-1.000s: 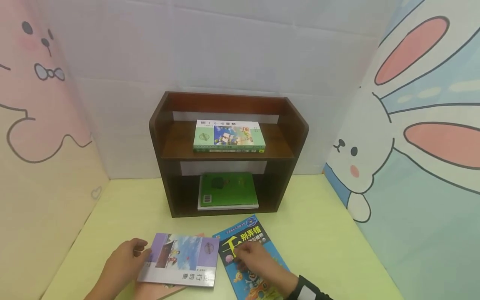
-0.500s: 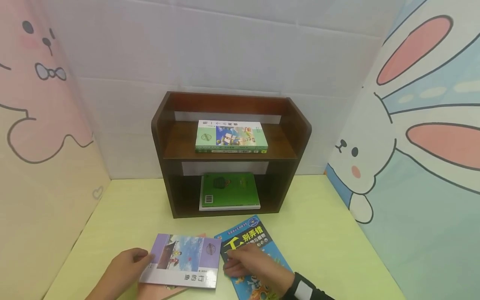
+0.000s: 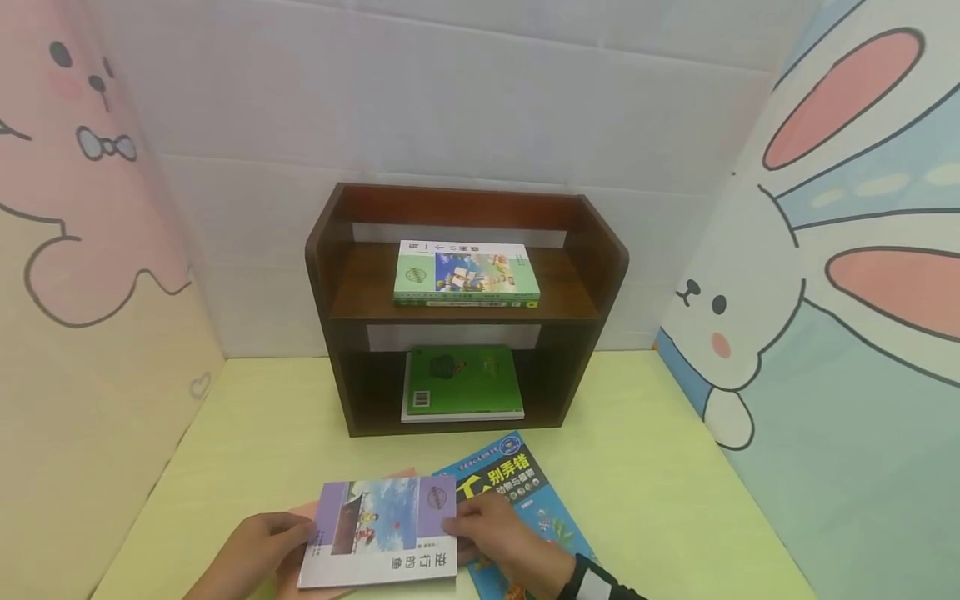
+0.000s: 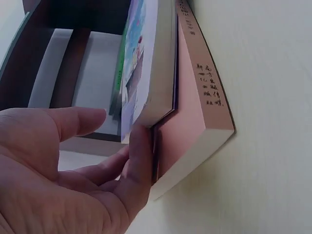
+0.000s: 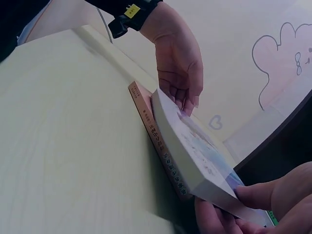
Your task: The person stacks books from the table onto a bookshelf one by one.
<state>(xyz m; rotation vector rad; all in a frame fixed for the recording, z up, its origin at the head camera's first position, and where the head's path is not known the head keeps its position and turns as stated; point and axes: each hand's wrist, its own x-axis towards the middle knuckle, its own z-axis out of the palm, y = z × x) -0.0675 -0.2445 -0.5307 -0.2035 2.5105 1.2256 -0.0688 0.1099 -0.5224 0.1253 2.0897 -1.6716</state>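
A purple-and-white paperback book (image 3: 378, 537) with a picture cover lies over a pink book (image 4: 183, 129). My right hand (image 3: 510, 537) pinches its right edge, thumb on the cover and fingers underneath, as the right wrist view shows. At the opposite edge is my left hand (image 3: 258, 546). In the left wrist view its fingers touch the book from below, between the two books, while the thumb stands a little apart from the cover. A blue book (image 3: 551, 517) lies partly beneath my right hand and forearm.
A dark brown two-tier bookshelf (image 3: 465, 318) stands behind the books. Green-and-white books (image 3: 427, 273) lie stacked on its upper tier, and a green book (image 3: 465, 379) tops the lower stack. Cartoon-printed panels (image 3: 862, 333) flank the pale yellow table (image 3: 675, 483).
My right hand has moved left from above the blue book and taken the purple-and-white book's right edge. That book has shifted slightly right and toward me, showing more pink underneath at its left.
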